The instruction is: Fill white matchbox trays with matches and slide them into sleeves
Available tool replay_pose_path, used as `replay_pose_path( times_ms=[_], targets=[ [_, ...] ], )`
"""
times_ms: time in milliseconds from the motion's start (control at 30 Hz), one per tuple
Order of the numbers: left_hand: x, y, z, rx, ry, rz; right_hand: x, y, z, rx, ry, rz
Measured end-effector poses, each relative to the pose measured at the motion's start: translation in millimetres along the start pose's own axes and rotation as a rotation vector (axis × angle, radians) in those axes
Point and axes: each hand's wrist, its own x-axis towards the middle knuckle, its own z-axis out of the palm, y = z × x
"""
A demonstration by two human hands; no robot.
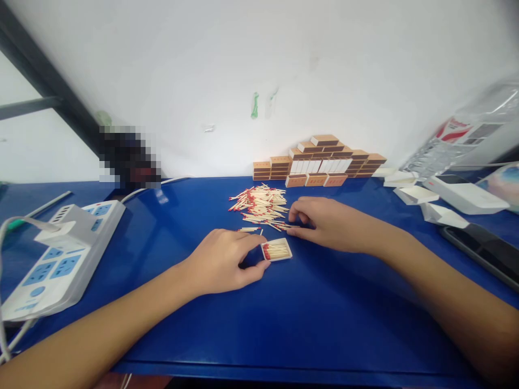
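Note:
My left hand (225, 261) rests on the blue table (308, 319) with thumb and forefinger pinching the left end of a small white matchbox tray (277, 250) that holds several red-tipped matches. My right hand (324, 222) lies just behind and right of the tray, fingers curled at the near edge of a loose pile of matches (261, 204); a match or two seems to sit under its fingertips, but I cannot make it out clearly.
A stack of brown matchboxes and white trays (320, 161) lines the wall behind the pile. A white power strip (60, 248) lies at the left. White paper boxes (441, 202), a plastic bag (466, 140) and a dark phone (482, 249) sit at the right.

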Motion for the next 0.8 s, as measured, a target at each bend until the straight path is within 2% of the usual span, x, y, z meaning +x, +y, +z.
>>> replay_pose_path(
  times_ms=[333,800],
  targets=[
    [-0.2,-1.1,-1.1,0.008,-0.002,-0.01,-0.9,0.2,2.8,0.032,-0.08,0.012],
    [0.8,-0.8,-3.0,0.018,-0.011,-0.027,-4.8,2.1,1.3,0.001,-0.087,-0.008]
  ],
)
